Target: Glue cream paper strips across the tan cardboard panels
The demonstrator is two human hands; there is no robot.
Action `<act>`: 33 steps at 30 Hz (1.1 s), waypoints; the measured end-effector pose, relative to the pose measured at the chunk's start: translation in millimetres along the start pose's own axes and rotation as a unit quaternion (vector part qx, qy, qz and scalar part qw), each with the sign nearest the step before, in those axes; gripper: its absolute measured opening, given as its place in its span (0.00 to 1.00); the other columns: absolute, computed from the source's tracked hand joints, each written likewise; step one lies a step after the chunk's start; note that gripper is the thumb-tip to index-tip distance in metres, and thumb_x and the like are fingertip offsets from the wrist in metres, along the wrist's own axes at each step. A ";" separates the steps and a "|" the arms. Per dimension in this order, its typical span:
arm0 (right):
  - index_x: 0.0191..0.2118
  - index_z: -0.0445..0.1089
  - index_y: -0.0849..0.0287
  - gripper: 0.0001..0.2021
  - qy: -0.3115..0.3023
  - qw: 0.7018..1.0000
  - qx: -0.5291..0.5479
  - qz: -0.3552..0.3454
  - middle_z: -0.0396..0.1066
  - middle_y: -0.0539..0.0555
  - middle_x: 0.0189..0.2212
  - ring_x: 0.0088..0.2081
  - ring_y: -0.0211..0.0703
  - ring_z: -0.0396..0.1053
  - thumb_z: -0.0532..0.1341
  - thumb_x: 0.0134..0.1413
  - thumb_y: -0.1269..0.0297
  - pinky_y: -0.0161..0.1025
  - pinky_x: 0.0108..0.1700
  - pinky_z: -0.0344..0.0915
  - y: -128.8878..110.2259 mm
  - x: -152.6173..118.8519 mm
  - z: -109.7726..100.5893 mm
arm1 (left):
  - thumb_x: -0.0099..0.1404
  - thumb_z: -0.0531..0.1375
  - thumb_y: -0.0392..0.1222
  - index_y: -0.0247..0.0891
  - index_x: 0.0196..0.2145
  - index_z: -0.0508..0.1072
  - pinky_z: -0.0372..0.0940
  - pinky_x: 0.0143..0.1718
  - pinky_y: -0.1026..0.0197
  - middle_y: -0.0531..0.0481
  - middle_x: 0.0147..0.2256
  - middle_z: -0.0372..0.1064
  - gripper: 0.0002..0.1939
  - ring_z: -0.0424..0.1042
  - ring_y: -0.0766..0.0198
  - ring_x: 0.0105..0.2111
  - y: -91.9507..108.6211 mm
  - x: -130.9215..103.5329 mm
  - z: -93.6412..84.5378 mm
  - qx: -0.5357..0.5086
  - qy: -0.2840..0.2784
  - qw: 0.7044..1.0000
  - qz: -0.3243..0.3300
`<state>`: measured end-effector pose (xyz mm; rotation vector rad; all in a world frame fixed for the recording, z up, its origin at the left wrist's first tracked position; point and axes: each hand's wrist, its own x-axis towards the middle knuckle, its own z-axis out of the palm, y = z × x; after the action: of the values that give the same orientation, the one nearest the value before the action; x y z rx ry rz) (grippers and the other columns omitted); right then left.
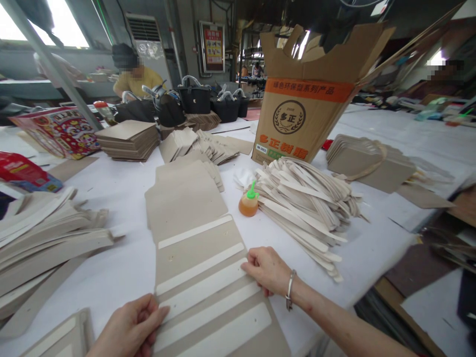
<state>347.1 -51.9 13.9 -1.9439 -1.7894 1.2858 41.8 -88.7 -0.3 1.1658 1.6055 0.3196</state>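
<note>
A greyish-beige panel (201,233) lies in front of me in an overlapping row, with several pale strips across it. My left hand (128,325) is closed at the left end of one pale strip (208,286), thumb on top. At its right end, my right hand (269,270), with a bracelet on the wrist, pinches with the thumb on the strip and fingers curled by the panel's edge. The strip lies flat along the panel between both hands. Beyond the right hand stands a small round bottle (248,204) of amber liquid with a green nozzle.
Loose strips are heaped at right (308,198) and left (48,253). A tall open carton (290,119) stands behind the bottle. Stacked boards (128,141), black bags (193,99) and grey panels (366,161) sit farther back. A person (141,82) in yellow works across the table.
</note>
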 end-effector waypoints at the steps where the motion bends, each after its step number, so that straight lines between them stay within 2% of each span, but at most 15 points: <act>1: 0.24 0.59 0.57 0.09 0.000 1.000 -0.004 0.000 0.65 0.46 0.14 0.13 0.34 0.66 0.51 0.52 0.61 0.25 0.10 0.53 0.1 0.2 0.0 | 0.48 0.55 0.69 0.42 0.19 0.54 0.49 0.11 0.69 0.60 0.11 0.59 0.27 0.59 0.71 0.10 1.2 -0.7 0.3 0.003 0.000 1.000 0.001; 5: 0.26 0.61 0.58 0.09 -0.002 1.000 -0.031 0.001 0.66 0.47 0.15 0.13 0.34 0.66 0.51 0.54 0.61 0.25 0.12 0.53 -0.6 0.8 0.1 | 0.50 0.52 0.68 0.43 0.19 0.54 0.48 0.12 0.68 0.59 0.12 0.59 0.25 0.59 0.69 0.10 6.4 -2.4 -1.0 0.038 0.004 0.999 -0.002; 8: 0.26 0.63 0.58 0.10 0.007 0.997 -0.070 -0.010 0.67 0.47 0.16 0.14 0.34 0.65 0.51 0.55 0.62 0.27 0.15 0.55 -3.0 -1.0 -1.4 | 0.55 0.51 0.62 0.42 0.19 0.56 0.50 0.16 0.66 0.59 0.13 0.58 0.21 0.59 0.68 0.13 9.8 -2.6 -6.4 0.155 0.024 0.987 0.033; 10: 0.26 0.64 0.58 0.10 0.032 0.993 -0.109 -0.029 0.68 0.49 0.18 0.19 0.37 0.68 0.53 0.54 0.62 0.30 0.21 0.58 -6.2 -4.3 -3.5 | 0.57 0.51 0.56 0.42 0.21 0.59 0.53 0.21 0.64 0.59 0.15 0.58 0.17 0.62 0.66 0.17 12.6 -5.0 -10.2 0.252 0.067 0.962 0.077; 13: 0.36 0.67 0.57 0.06 0.083 0.981 -0.161 -0.072 0.70 0.52 0.31 0.35 0.44 0.69 0.56 0.53 0.63 0.36 0.34 0.59 -13.1 -10.8 -6.5 | 0.61 0.50 0.46 0.43 0.35 0.65 0.59 0.30 0.62 0.56 0.26 0.66 0.08 0.68 0.64 0.27 19.3 -13.9 -10.1 0.321 0.110 0.928 0.154; 14: 0.42 0.67 0.54 0.10 0.095 0.973 -0.187 -0.097 0.70 0.53 0.35 0.38 0.45 0.67 0.57 0.53 0.65 0.38 0.37 0.58 -15.9 -12.7 -6.9 | 0.63 0.48 0.42 0.44 0.41 0.65 0.60 0.33 0.62 0.53 0.32 0.68 0.11 0.69 0.64 0.31 22.2 -17.3 -7.8 0.335 0.107 0.918 0.184; 16: 0.53 0.61 0.46 0.21 0.102 0.941 -0.266 -0.181 0.67 0.53 0.39 0.40 0.45 0.64 0.57 0.53 0.71 0.40 0.40 0.55 -21.8 -14.8 -6.8 | 0.62 0.45 0.33 0.50 0.51 0.61 0.60 0.42 0.60 0.50 0.46 0.64 0.22 0.68 0.63 0.41 28.3 -22.9 -0.6 0.379 0.086 0.885 0.256; 18: 0.57 0.56 0.40 0.27 0.085 0.881 -0.357 -0.297 0.65 0.53 0.39 0.40 0.45 0.62 0.56 0.54 0.74 0.42 0.42 0.53 -27.8 -14.8 -5.6 | 0.58 0.46 0.27 0.56 0.55 0.57 0.59 0.46 0.58 0.51 0.52 0.60 0.31 0.65 0.61 0.46 33.7 -25.7 8.4 0.445 0.055 0.842 0.301; 19: 0.57 0.56 0.39 0.26 0.071 0.847 -0.392 -0.351 0.65 0.54 0.39 0.40 0.45 0.61 0.55 0.56 0.73 0.43 0.42 0.53 -30.3 -14.2 -4.9 | 0.57 0.47 0.25 0.57 0.56 0.56 0.60 0.47 0.56 0.51 0.53 0.59 0.34 0.64 0.60 0.47 35.7 -26.3 12.6 0.474 0.041 0.822 0.313; 21: 0.56 0.59 0.43 0.21 0.046 0.798 -0.427 -0.423 0.65 0.55 0.40 0.42 0.47 0.60 0.54 0.58 0.70 0.46 0.45 0.52 -32.7 -12.7 -4.3 | 0.56 0.48 0.24 0.57 0.57 0.55 0.60 0.48 0.55 0.51 0.54 0.59 0.35 0.63 0.59 0.48 37.9 -27.3 19.3 0.510 0.031 0.797 0.322; 23: 0.55 0.60 0.49 0.18 0.036 0.775 -0.438 -0.454 0.66 0.56 0.42 0.43 0.48 0.60 0.52 0.60 0.67 0.48 0.47 0.52 -29.8 -12.0 -5.6 | 0.56 0.47 0.24 0.54 0.58 0.55 0.61 0.49 0.54 0.50 0.55 0.60 0.35 0.63 0.58 0.49 37.1 -29.3 22.3 0.522 0.039 0.790 0.320; 26: 0.56 0.59 0.52 0.19 0.036 0.775 -0.429 -0.461 0.64 0.58 0.48 0.47 0.50 0.59 0.53 0.59 0.69 0.51 0.51 0.50 -15.2 -13.5 -12.3 | 0.54 0.47 0.22 0.49 0.58 0.56 0.62 0.50 0.56 0.51 0.56 0.60 0.36 0.62 0.58 0.51 29.1 -33.5 19.6 0.514 0.037 0.795 0.320; 30: 0.56 0.59 0.48 0.23 0.055 0.805 -0.410 -0.425 0.62 0.55 0.55 0.54 0.50 0.56 0.52 0.56 0.76 0.53 0.54 0.47 7.7 -17.7 -21.4 | 0.53 0.47 0.22 0.47 0.59 0.55 0.59 0.54 0.61 0.54 0.58 0.58 0.37 0.58 0.62 0.55 7.7 -35.0 10.9 0.483 0.030 0.811 0.330; 33: 0.55 0.60 0.47 0.27 0.052 0.826 -0.388 -0.407 0.59 0.52 0.58 0.59 0.50 0.50 0.52 0.52 0.80 0.53 0.56 0.45 15.4 -18.0 -22.4 | 0.52 0.45 0.20 0.48 0.60 0.51 0.55 0.57 0.61 0.56 0.60 0.55 0.41 0.55 0.64 0.58 -6.4 -32.7 8.7 0.485 0.039 0.811 0.325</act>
<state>375.7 -62.8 25.3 -1.1017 -2.8597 0.1511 44.1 -121.1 11.1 2.5337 1.3800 -0.0721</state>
